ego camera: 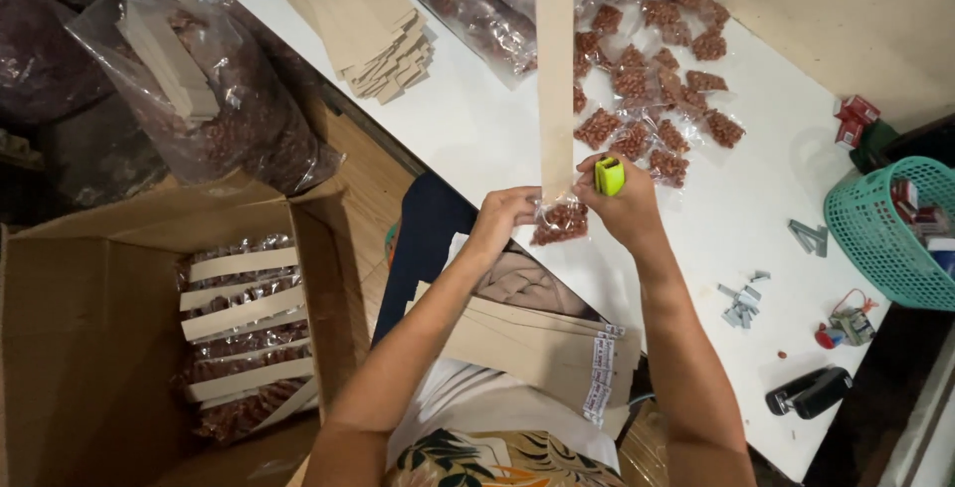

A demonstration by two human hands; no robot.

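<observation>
Down at the left, a big open cardboard box (119,328), brown, stacked inside with clear bags of reddish nuts under tan card strips. Above it, a bulging clear plastic sack (214,99) of the same reddish nuts, with a bundle of pale strips lying on top. Across the upper right, a white table (477,129). At its top edge, a fanned pile of tan card strips (363,24). Right of centre, a scatter of small clear nut packets (662,79), spread loosely over the tabletop. At the right edge, a teal plastic basket (885,238), partly out of view. In the lap, a further sheaf of tan strips (542,348) with white label ends towards the right. Near the bottom right, a black stapler (808,392); above it, loose grey staple bars (741,303).

Held upright at centre, one long tan strip (555,89) with a white label at its top end. At its lower end, a small nut packet (562,220), touching the strip. Left hand (502,216) pinching packet and strip together, fingers curled close. Right hand (622,210) closed around a small lime-green stapler (609,176), fingers wrapped tight, stapler just beside the strip's edge.
</observation>
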